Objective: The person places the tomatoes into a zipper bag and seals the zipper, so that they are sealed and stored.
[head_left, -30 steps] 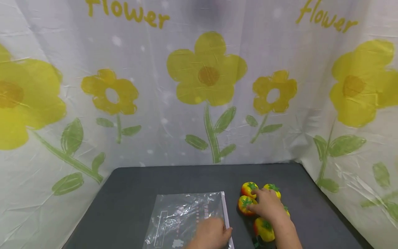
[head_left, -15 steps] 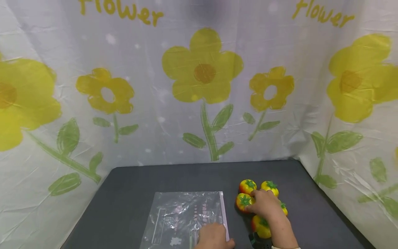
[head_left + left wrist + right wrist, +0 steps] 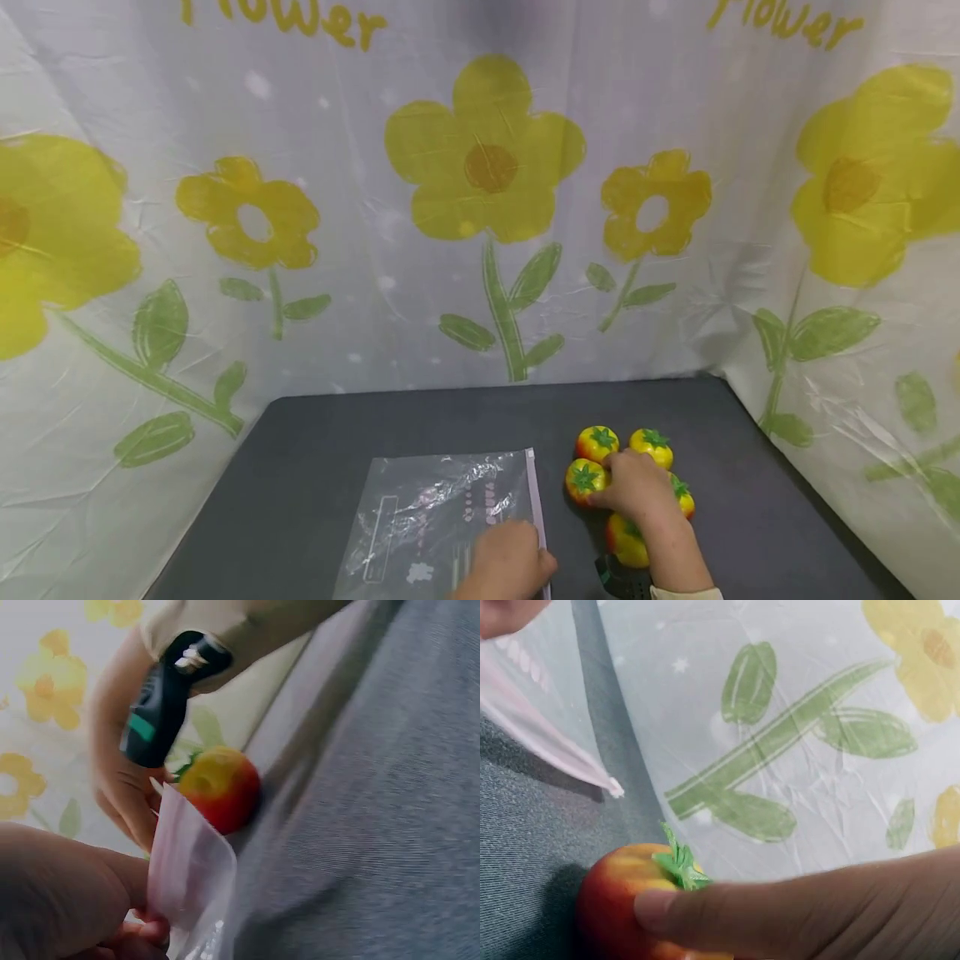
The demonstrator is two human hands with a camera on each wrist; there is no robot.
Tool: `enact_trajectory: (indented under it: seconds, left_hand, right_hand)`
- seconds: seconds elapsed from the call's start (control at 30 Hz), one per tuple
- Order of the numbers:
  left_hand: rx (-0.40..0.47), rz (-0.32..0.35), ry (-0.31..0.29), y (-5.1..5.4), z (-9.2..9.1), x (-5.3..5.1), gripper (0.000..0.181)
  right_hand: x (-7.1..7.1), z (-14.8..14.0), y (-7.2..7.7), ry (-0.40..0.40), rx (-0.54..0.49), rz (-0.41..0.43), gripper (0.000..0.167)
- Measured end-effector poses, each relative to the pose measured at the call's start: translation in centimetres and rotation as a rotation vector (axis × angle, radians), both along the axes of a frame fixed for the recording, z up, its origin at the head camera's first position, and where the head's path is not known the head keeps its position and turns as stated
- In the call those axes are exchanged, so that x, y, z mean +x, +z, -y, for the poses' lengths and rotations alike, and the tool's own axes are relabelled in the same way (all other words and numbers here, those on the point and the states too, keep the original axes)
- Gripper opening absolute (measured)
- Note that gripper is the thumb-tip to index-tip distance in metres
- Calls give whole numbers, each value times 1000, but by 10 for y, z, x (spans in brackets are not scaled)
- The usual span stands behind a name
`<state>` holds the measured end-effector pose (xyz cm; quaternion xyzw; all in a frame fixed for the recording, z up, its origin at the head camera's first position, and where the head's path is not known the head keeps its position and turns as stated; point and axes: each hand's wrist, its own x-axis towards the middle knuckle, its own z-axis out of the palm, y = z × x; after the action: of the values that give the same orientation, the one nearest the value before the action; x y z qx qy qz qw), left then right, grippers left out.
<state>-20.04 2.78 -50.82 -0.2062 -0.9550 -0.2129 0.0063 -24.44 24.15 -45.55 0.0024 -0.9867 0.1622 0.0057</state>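
A clear zip bag lies flat on the dark table. My left hand pinches its right-hand zip edge, and the left wrist view shows that edge raised beside the fingers of the left hand. To the right, my right hand reaches over a group of yellow-red tomatoes, its thumb and finger around the left one. The right wrist view has the thumb of the right hand against this tomato, near its green leaves; the other fingers are mostly hidden.
Other tomatoes stand close around the right hand: one behind, one at the back right, one at the right and one in front. A flower-printed curtain hangs behind the table.
The right hand's thumb and finger have settled more closely about the left tomato. The left hand stays at the bag's edge, with small shifts. The head view has moved slightly.
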Motion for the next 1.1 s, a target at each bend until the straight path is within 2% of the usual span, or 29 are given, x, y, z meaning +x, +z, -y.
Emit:
enact_trajectory:
  seconds: [0.13,0.23,0.33,0.47,0.6,0.73,0.93,1.1]
  left_hand:
    - [21,-84,30,11,4,0,34]
    - [27,-162,53,20,8,-1,36]
    - [40,-195,57,28,12,-2,38]
    - [60,-173,47,34,17,-4,39]
    - [60,-145,40,36,20,-5,39]
    - [48,-129,39,40,19,-5,39]
    - [59,-165,63,48,20,-3,37]
    - [95,-227,98,52,19,-3,35]
  right_hand:
    - [1,4,-2,15,-54,10,42]
    - [2,9,4,27,-108,32,40]
    - [4,13,11,38,-150,25,42]
    - [9,17,19,41,-239,-1,53]
    - [12,21,21,57,-345,-23,63]
    - [14,24,22,117,-430,-15,58]
    - [14,28,22,172,-466,3,52]
    - [13,32,22,211,-464,-18,55]
